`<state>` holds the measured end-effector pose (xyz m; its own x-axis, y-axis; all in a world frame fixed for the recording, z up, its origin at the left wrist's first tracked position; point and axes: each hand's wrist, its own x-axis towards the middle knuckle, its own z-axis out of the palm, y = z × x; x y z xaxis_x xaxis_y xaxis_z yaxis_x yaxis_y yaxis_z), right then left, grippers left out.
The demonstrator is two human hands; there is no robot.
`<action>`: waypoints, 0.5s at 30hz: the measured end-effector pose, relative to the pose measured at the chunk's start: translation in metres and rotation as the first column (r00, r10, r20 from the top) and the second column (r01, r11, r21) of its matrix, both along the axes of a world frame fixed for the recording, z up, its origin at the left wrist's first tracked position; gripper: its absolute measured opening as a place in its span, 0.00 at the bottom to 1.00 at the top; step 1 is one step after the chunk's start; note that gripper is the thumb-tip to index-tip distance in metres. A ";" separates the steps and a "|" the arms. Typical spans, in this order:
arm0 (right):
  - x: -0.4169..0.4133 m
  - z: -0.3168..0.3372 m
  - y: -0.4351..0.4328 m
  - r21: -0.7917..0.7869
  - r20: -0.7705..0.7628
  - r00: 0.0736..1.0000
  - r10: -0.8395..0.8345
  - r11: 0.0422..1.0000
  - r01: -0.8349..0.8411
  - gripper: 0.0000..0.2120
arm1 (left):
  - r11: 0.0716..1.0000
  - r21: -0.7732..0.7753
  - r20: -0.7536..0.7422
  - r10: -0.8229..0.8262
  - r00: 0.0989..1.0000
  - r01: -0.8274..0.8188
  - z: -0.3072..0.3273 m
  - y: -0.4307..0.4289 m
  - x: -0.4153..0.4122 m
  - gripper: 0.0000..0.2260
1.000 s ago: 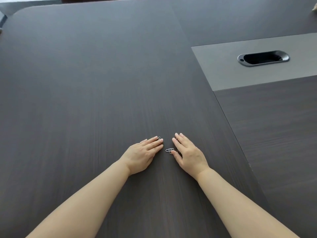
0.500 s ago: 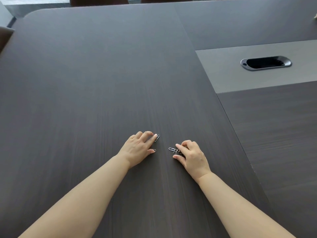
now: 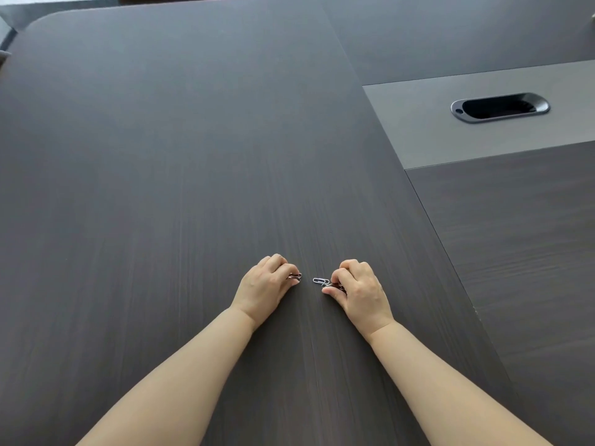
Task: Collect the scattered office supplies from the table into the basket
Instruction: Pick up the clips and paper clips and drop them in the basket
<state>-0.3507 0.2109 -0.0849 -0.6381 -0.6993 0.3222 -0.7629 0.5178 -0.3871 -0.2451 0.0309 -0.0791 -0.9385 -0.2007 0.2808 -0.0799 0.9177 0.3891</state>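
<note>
While both hands work close together on the dark table, the head view shows the gathering step in hand rather than the carrying one. The left hand lies knuckles-up with its fingers curled in, and its fingertips pinch a few paper clips that poke out at the thumb side, touching the tabletop. The right hand mirrors it, fingers curled over a second bunch of clips held between thumb and fingertips; how many sit under the palm cannot be told. One loose clip lies flat on the table just beside the right fingertips, between the two hands and gripped by neither.

Farther off to the right, a grey panel with an oval cable port is set into the table. The basket is not in view, so its direction cannot be read from here.

By my judgement, the next move calls for the right hand to draw in or pick up that loose clip without spilling what it already holds. Thin, flat wire on a smooth top is hard to lift, so a fingernail edge or a slide toward the bunch would likely serve. After that, both handfuls need lifting and carrying to the basket.
</note>
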 end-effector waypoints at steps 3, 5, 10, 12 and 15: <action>0.001 0.001 0.000 0.020 -0.045 0.999 0.018 1.000 -0.017 0.12 | 1.000 0.013 0.015 -0.010 1.000 0.010 0.001 -0.001 0.001 0.13; 0.001 0.001 -0.002 0.036 -0.097 0.995 0.014 0.999 -0.011 0.13 | 1.000 0.022 0.030 -0.018 0.999 0.017 0.003 -0.001 0.001 0.13; 0.004 0.004 -0.005 0.122 -0.119 0.992 -0.029 0.992 0.044 0.16 | 1.000 -0.001 0.111 0.012 0.994 -0.012 0.007 0.005 -0.002 0.09; 0.006 0.006 -0.007 0.156 -0.112 0.993 -0.040 0.986 0.058 0.18 | 0.999 -0.043 0.155 0.015 0.988 -0.009 0.009 0.009 -0.003 0.12; 0.012 0.008 -0.010 0.161 -0.111 0.991 -0.071 0.983 0.088 0.18 | 0.995 -0.095 0.169 0.033 0.985 -0.017 0.011 0.011 -0.003 0.14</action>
